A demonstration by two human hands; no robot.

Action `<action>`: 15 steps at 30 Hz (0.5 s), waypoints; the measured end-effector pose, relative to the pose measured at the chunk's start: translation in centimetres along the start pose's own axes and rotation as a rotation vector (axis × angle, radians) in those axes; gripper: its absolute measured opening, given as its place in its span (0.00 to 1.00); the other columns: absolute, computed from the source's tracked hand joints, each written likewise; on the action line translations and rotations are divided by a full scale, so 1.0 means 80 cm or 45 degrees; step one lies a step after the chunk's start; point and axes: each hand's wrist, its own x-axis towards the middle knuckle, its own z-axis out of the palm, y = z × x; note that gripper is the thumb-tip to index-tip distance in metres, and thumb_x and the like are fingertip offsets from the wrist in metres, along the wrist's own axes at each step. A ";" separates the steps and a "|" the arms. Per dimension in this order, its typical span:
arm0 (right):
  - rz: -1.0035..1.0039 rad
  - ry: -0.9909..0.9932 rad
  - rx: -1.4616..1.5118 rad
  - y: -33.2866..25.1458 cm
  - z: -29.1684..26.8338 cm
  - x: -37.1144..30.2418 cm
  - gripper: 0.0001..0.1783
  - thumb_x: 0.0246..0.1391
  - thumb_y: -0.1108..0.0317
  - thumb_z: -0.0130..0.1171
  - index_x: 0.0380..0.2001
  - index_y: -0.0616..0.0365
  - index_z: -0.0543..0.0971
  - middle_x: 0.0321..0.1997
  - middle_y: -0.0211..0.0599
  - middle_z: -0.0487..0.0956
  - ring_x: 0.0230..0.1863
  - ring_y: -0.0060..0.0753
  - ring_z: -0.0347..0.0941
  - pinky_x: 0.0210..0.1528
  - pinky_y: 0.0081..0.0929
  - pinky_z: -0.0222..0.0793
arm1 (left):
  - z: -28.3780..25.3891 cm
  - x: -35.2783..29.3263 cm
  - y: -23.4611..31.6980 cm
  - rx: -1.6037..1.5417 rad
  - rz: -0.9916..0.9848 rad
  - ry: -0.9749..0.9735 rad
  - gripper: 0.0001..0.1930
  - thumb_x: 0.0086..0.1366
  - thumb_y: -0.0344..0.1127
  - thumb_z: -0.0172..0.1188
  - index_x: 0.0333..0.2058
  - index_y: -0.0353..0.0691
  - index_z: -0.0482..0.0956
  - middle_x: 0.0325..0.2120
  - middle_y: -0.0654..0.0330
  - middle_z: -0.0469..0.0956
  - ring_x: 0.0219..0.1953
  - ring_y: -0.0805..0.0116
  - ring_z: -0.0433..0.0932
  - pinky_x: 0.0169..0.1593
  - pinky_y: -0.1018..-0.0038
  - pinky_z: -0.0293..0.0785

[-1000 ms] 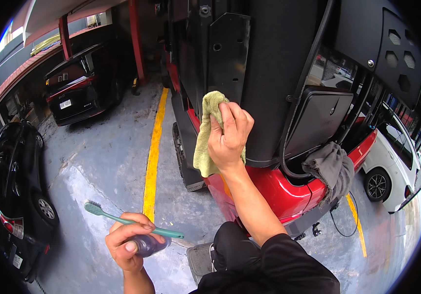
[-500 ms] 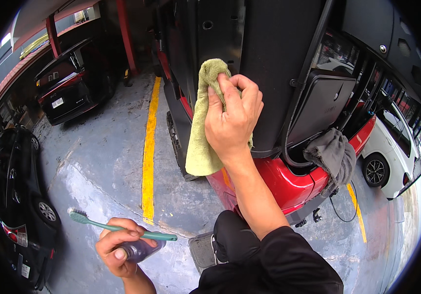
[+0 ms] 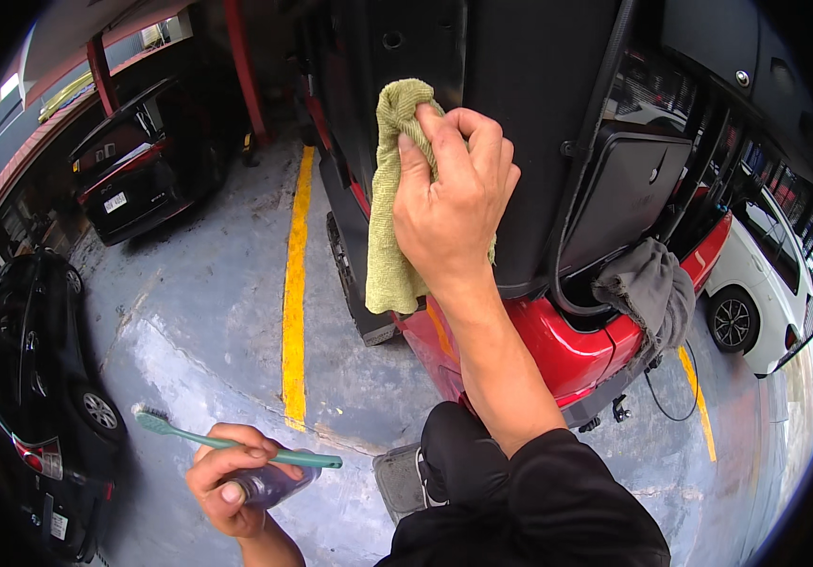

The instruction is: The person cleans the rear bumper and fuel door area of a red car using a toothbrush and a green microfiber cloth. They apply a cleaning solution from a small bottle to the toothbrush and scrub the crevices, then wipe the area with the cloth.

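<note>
My right hand (image 3: 454,203) is closed on a folded yellow-green cloth (image 3: 389,250), its fingers pinching the upper part against the black panel (image 3: 529,142) of a red vehicle. The cloth's lower end hangs below the fingers. At the lower left, my left hand (image 3: 225,472) grips a green toothbrush (image 3: 189,435) and a small clear bottle (image 3: 279,489) together. The toothbrush lies across the bottle, its bristled head pointing left. My fingers and the brush handle partly cover the bottle.
A dark grey cloth (image 3: 657,288) drapes over the red bodywork (image 3: 558,345) beside an opened black-lined part. Two black cars (image 3: 43,350) are parked at left, a white car (image 3: 766,302) at right. Yellow lines (image 3: 295,293) cross the grey floor. A grey step or mat (image 3: 399,482) lies by my foot.
My right hand has slid the cloth a little farther up the black panel. The left hand keeps its hold on the toothbrush and bottle, nearly still. The view has shifted slightly.
</note>
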 end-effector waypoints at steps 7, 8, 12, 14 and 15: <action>0.034 -0.096 -0.017 0.007 -0.014 -0.043 0.19 0.51 0.70 0.68 0.48 0.54 0.83 0.44 0.31 0.75 0.43 0.37 0.69 0.43 0.38 0.58 | -0.003 -0.004 0.001 -0.002 0.029 -0.050 0.23 0.70 0.44 0.50 0.38 0.23 0.78 0.32 0.42 0.73 0.20 0.53 0.82 0.28 0.65 0.83; 0.012 -0.045 -0.006 0.002 -0.006 -0.012 0.19 0.50 0.70 0.69 0.48 0.54 0.84 0.44 0.31 0.75 0.43 0.37 0.69 0.43 0.38 0.58 | -0.006 -0.005 -0.002 0.002 0.057 -0.098 0.21 0.71 0.42 0.48 0.40 0.23 0.76 0.33 0.42 0.72 0.19 0.54 0.81 0.27 0.65 0.82; 0.047 -0.088 -0.006 0.009 -0.011 -0.048 0.19 0.48 0.70 0.70 0.46 0.54 0.84 0.43 0.31 0.75 0.42 0.37 0.70 0.43 0.38 0.58 | 0.004 -0.010 0.008 -0.009 0.003 0.003 0.24 0.70 0.46 0.51 0.37 0.23 0.79 0.31 0.41 0.75 0.21 0.53 0.83 0.29 0.64 0.84; 0.039 -0.121 -0.064 0.019 -0.017 -0.067 0.18 0.50 0.70 0.69 0.46 0.54 0.83 0.43 0.31 0.75 0.42 0.37 0.70 0.43 0.38 0.58 | -0.002 -0.012 0.002 -0.011 0.005 -0.015 0.24 0.70 0.46 0.51 0.37 0.22 0.79 0.31 0.41 0.75 0.20 0.53 0.83 0.29 0.65 0.83; 0.017 -0.070 -0.045 0.013 -0.014 -0.050 0.18 0.49 0.70 0.69 0.46 0.54 0.83 0.43 0.31 0.75 0.42 0.37 0.70 0.43 0.38 0.58 | -0.004 -0.013 0.005 0.014 0.003 -0.026 0.24 0.70 0.46 0.51 0.37 0.22 0.79 0.31 0.41 0.75 0.20 0.53 0.83 0.29 0.65 0.83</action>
